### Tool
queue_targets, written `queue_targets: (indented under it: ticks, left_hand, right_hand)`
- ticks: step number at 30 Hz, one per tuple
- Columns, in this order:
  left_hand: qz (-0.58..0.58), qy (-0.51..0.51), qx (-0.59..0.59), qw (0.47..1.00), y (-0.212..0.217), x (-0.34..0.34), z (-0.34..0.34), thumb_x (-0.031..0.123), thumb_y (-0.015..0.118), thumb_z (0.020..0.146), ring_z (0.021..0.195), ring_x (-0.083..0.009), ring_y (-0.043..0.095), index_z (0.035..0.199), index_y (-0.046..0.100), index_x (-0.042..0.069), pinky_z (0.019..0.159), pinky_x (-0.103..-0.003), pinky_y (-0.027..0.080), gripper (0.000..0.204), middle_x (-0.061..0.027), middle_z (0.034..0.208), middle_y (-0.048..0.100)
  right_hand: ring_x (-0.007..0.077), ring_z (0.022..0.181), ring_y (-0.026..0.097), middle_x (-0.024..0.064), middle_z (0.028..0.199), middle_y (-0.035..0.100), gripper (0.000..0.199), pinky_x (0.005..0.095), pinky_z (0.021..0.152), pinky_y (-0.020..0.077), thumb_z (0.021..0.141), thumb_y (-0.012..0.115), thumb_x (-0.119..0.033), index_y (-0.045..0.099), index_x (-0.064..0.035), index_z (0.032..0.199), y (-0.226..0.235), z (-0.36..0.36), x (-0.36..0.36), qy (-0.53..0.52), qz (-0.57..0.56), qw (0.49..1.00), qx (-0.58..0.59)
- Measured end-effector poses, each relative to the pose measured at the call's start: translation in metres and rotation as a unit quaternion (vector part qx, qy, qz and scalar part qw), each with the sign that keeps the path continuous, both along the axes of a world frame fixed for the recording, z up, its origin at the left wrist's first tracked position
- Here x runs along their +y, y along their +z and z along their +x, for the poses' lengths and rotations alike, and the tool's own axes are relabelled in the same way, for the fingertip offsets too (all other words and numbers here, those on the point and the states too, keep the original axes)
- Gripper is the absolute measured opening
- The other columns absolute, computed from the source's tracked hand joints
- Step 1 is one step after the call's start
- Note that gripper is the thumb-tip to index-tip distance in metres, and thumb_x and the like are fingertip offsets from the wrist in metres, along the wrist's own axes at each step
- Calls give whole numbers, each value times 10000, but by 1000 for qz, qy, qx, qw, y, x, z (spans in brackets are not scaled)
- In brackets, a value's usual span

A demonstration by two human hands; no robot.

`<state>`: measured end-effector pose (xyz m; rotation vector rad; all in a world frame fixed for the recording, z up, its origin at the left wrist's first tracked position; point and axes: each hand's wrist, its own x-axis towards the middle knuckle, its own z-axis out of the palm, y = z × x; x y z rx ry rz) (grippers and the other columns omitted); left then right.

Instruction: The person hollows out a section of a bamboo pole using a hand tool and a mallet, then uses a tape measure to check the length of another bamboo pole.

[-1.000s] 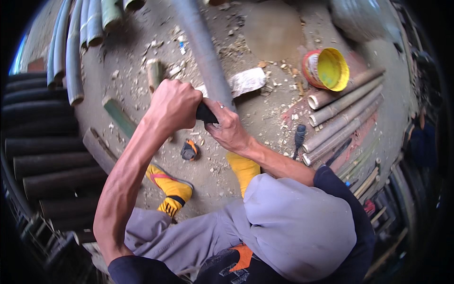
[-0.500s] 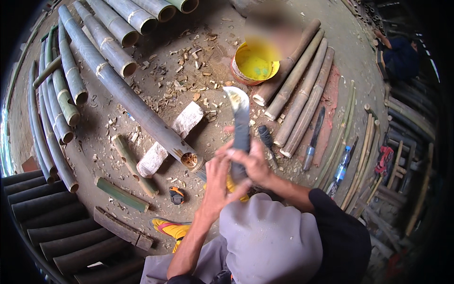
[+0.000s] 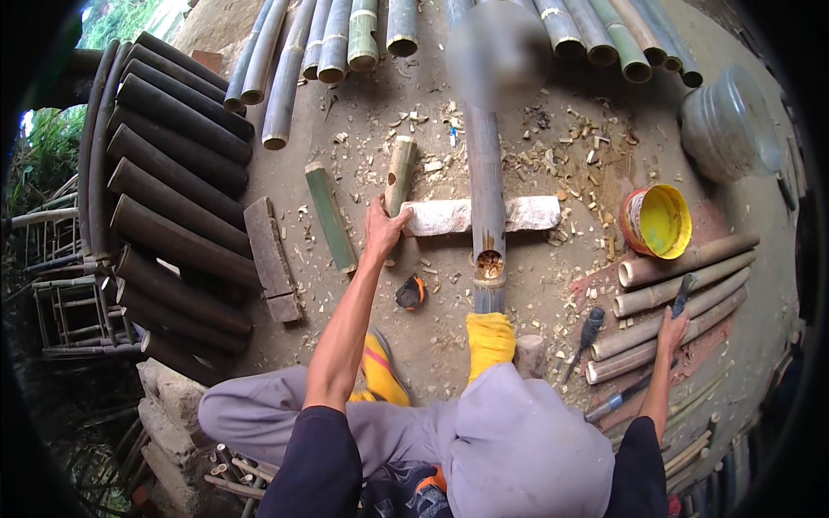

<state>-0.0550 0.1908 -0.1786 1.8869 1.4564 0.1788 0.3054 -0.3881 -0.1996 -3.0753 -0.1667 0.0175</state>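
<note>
My left hand (image 3: 382,229) is closed round the lower part of a short bamboo piece (image 3: 400,173) with holes cut in its side. Beside those fingers lies a whitish block (image 3: 439,217), under the end of a long bamboo pole (image 3: 486,181). The pole's near end is open, close to my yellow-covered foot (image 3: 490,341). Out at the right, my right hand (image 3: 672,331) grips a dark tool (image 3: 684,293) over several bamboo poles (image 3: 669,321). Its blade cannot be made out.
A green split bamboo piece (image 3: 331,216) and a black-orange tape measure (image 3: 411,293) lie nearby. To the right are a yellow bucket (image 3: 635,220), a dark-handled tool (image 3: 591,328) and a clear container (image 3: 725,125). Dark bamboo (image 3: 181,194) lines the left; chips litter the floor.
My view has turned left. My hands, together at the dark tool before, are now far apart: the right has carried it to the poles, and the left has taken hold of the short bamboo piece.
</note>
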Motion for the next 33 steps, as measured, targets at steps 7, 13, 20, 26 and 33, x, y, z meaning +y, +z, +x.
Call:
queue_targets:
  ticks: [7, 13, 20, 26, 33]
  left_hand:
    - [-78, 64, -85, 991, -44, 34, -9, 348, 792, 708, 871, -225, 642, 1154, 600, -59, 797, -339, 500, 634, -181, 981, 665]
    - [-83, 47, -135, 986, -7, 38, -9, 316, 688, 747, 635, -163, 620, 961, 680, -27, 624, -330, 501, 404, -108, 751, 675]
    - [-467, 30, -583, 664, 104, -62, 32, 272, 524, 803, 981, -284, 626, 1327, 381, 33, 856, -449, 527, 593, -193, 1137, 582]
    - [-260, -222, -440, 831, 157, -65, 85, 214, 786, 690, 999, -184, 589, 1241, 505, 38, 905, -327, 478, 643, -113, 1121, 578]
    - [-57, -346, -491, 798, 158, -137, 96, 271, 795, 624, 1011, -223, 583, 1238, 521, 25, 914, -358, 448, 716, -118, 1089, 599]
  right_hand:
    - [403, 996, 566, 205, 1102, 560, 512, 485, 812, 456, 861, 617, -382, 513, -74, 1257, 39, -30, 39, -50, -92, 994, 19]
    - [246, 931, 590, 132, 1028, 583, 421, 373, 783, 501, 832, 625, -128, 551, -4, 1228, 78, -97, 122, 93, 258, 961, 29]
    - [191, 1041, 581, 119, 1116, 610, 591, 333, 889, 490, 821, 686, -190, 467, -29, 1347, 146, -226, 309, 156, 564, 550, 596]
    - [153, 1115, 530, 89, 1252, 502, 646, 320, 914, 467, 788, 700, -120, 404, -7, 1351, 133, -216, 329, 324, 480, 643, 502]
    - [200, 1070, 572, 81, 1138, 576, 510, 337, 914, 474, 782, 725, -155, 515, -3, 1220, 151, -251, 330, -86, 813, 400, 415]
